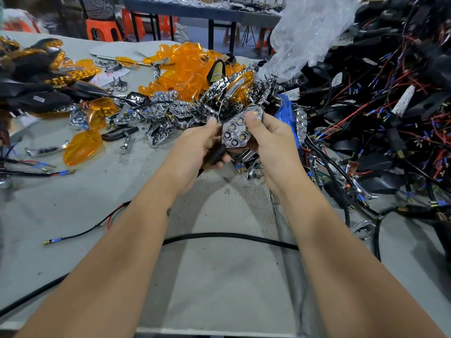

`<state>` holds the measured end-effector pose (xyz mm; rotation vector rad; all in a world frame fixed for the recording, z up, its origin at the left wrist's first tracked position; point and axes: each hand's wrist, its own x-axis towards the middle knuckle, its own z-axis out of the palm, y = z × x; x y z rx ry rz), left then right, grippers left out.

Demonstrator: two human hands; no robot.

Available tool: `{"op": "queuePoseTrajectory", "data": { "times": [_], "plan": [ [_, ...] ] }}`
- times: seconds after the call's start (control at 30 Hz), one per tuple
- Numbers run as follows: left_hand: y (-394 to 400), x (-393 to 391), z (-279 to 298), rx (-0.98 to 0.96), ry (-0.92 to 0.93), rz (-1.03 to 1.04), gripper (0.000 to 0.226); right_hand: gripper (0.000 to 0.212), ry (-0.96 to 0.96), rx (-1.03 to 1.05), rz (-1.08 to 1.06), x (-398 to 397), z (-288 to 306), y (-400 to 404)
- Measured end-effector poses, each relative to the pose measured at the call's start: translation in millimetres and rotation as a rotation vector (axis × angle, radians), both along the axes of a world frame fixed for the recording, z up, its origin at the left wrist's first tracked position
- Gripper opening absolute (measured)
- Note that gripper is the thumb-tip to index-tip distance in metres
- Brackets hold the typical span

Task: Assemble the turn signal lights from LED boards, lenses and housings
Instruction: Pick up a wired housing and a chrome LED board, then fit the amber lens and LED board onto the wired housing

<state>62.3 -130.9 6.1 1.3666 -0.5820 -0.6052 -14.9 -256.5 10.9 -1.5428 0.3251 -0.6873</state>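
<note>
Both my hands hold one turn signal light above the grey table (219,276). Its chrome reflector (238,131) with honeycomb LED cells faces me, set in a black housing whose stem (216,154) points down left. My left hand (197,147) grips the stem and housing edge, thumb up by the reflector's left rim. My right hand (268,140) cups the right side, its thumb pressing on the reflector's upper cell. The housing body is mostly hidden by my fingers.
A heap of orange lenses (185,69) and chrome reflectors (185,108) lies just beyond my hands. Black housings with red and black wires (380,113) pile up at the right. Finished lights (36,69) sit far left. A loose orange lens (81,147) and a black cable (231,236) lie nearby.
</note>
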Motion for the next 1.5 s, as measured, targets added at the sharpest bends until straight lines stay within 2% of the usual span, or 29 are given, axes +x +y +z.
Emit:
{"op": "queuePoseTrajectory", "data": {
  "times": [0.07, 0.1, 0.2, 0.27, 0.43, 0.53, 0.67, 0.8, 0.87, 0.97, 1.03, 1.13, 1.2, 1.3, 1.5],
  "plan": [
    [0.3, 0.1, -0.1, -0.014, 0.027, -0.028, 0.052, 0.021, -0.001, -0.008, 0.01, -1.0, 0.0, -2.2],
    [0.7, -0.2, -1.0, -0.016, -0.003, -0.029, 0.047, 0.022, -0.004, -0.018, 0.016, -1.3, 0.3, -3.1],
    [1.5, -0.7, -3.2, -0.021, -0.164, -0.015, 0.013, 0.026, -0.008, -0.044, 0.027, -2.5, 2.6, -4.5],
    [2.1, 0.9, -5.4, -0.056, -0.197, -0.02, 0.015, 0.03, -0.012, -0.053, 0.04, -3.2, 2.7, -5.4],
    [5.3, 4.7, -2.1, -0.058, -0.131, 0.023, 0.015, 0.033, -0.016, 0.055, 0.046, -1.2, 4.6, -0.9],
    [11.9, 15.2, 2.2, -0.002, -0.071, 0.179, 0.015, 0.027, 0.001, 0.028, 0.009, -0.4, 4.0, 0.9],
    [29.3, 31.7, 1.2, 0.128, -0.153, 0.456, 0.018, 0.016, 0.087, -0.265, -0.117, -0.2, -4.5, 3.4],
    [40.5, 37.3, -3.3, 0.388, -0.336, 0.62, 0.029, 0.021, 0.154, -0.465, -0.183, 2.9, -11.5, 6.0],
    [41.7, 35.7, -4.0, 0.51, -0.364, 0.683, 0.031, 0.024, 0.195, -0.527, -0.184, 3.1, -13.2, 7.3],
    [38.3, 31.8, -6.9, 0.683, -0.477, 0.711, 0.017, 0.028, 0.252, -0.682, -0.184, 3.5, -10.9, 8.7],
    [36.2, 31.1, -9.3, 0.789, -0.558, 0.723, 0.028, 0.028, 0.315, -0.826, -0.212, 6.5, -7.6, 7.9],
    [35.4, 31.4, -9.9, 0.882, -0.623, 0.785, 0.037, 0.028, 0.39, -0.93, -0.29, 14.7, 1.8, 0.5],
    [34.4, 29.7, -8.4, 0.872, -0.708, 0.839, 0.041, 0.029, 0.436, -0.988, -0.336, 23.2, 10.6, -6.8],
    [28.2, 27.4, -7.0, 0.745, -0.849, 0.879, 0.04, 0.033, 0.494, -1.072, -0.326, 44.1, 26.2, -18.3],
    [7.9, 20.3, -6.8, 0.579, -1.025, 0.675, 0.024, 0.041, 0.503, -1.075, -0.311, 100.9, 56.4, -47.1]
  ]
}}
